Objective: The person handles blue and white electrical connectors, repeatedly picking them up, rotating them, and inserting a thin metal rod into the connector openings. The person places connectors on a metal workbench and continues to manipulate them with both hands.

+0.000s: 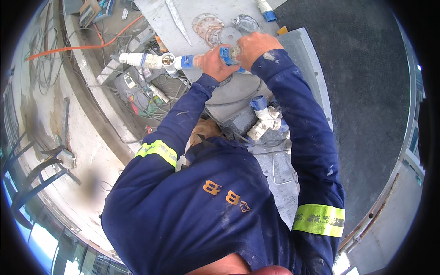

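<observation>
A long white pipe assembly [153, 60] with blue bands and a round opening in its middle lies crosswise at the far side of the sheet. My left hand [217, 63] is wrapped round its right part, by a blue end piece [225, 55]. Close against that end, my right hand [258, 47] is closed with bent fingers. A greyish, crumpled-looking bit [234, 52] shows between the two hands, apparently in the right fingers; its kind is unclear. Below my right forearm lies a branched white pipe fitting [263, 120] with blue ends.
Round discs [229, 36] and a clear plastic piece [245, 23] lie beyond my hands on the grey sheet [156, 13]. A white fitting with a blue end [267, 11] is farther back. Cables, a small meter [130, 81] and an orange hose [82, 47] are left; a dark mat [371, 91] is right.
</observation>
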Tool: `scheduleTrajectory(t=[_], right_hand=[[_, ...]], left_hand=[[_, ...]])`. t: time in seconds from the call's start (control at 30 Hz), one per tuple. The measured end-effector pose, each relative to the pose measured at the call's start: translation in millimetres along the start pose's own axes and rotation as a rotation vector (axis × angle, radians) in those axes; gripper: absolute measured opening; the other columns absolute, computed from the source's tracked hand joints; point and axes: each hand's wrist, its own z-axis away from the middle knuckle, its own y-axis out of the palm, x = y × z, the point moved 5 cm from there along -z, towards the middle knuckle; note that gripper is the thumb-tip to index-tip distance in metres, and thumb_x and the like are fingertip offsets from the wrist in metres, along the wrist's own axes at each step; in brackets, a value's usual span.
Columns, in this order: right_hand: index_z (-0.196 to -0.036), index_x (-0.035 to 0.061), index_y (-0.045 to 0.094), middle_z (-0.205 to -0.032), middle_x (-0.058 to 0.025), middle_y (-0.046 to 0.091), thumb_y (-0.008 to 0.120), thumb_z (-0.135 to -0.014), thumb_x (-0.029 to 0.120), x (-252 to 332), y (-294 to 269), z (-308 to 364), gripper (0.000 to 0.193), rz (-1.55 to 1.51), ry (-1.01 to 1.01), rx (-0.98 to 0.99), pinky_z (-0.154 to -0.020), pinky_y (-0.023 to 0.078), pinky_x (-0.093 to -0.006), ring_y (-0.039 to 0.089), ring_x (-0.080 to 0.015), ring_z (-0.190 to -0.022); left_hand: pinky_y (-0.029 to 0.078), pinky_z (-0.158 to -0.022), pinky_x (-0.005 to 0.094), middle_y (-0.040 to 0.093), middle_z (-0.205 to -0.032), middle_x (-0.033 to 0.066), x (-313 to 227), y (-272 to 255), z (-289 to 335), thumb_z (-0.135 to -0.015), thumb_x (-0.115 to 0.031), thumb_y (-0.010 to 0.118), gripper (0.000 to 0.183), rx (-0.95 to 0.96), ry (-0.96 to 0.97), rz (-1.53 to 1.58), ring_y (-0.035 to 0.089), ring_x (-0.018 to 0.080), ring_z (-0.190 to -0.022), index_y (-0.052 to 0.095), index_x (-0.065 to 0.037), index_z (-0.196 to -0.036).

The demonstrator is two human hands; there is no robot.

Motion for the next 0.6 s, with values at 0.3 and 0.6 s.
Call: scheduleTrajectory(t=[0.3, 0.6], right_hand=[[-0.104, 0.0114, 0.075, -0.107, -0.011, 0.072, 0.07, -0.082, 0.029, -22, 9, 1, 0.029, -0.34, 0.138, -0.212, -0.087, 0.052, -0.0436, 0.068, -0.0292, -0.102], [-0.114, 0.002, 0.063, -0.1, -0.0188, 0.068, 0.071, -0.088, 0.024, -134, 247, 436, 0.036, -0.371, 1.25, -1.036, -0.082, 0.051, -0.0451, 0.065, -0.0361, -0.093]], left_hand=[[0.052, -0.074, 0.0407, 0.071, -0.093, 0.016, 52, 9, -12, -0.069, -0.021, 0.081, 0.044, 0.044, -0.058, -0.08, 0.068, 0.0288, -0.082, 0.065, 0.004, -0.101], [0.054, -0.075, 0.0347, 0.072, -0.089, 0.0129, 38, 14, -21, -0.077, -0.018, 0.083, 0.039, 0.188, -0.158, -0.23, 0.065, 0.0167, -0.076, 0.07, 0.013, -0.096]])
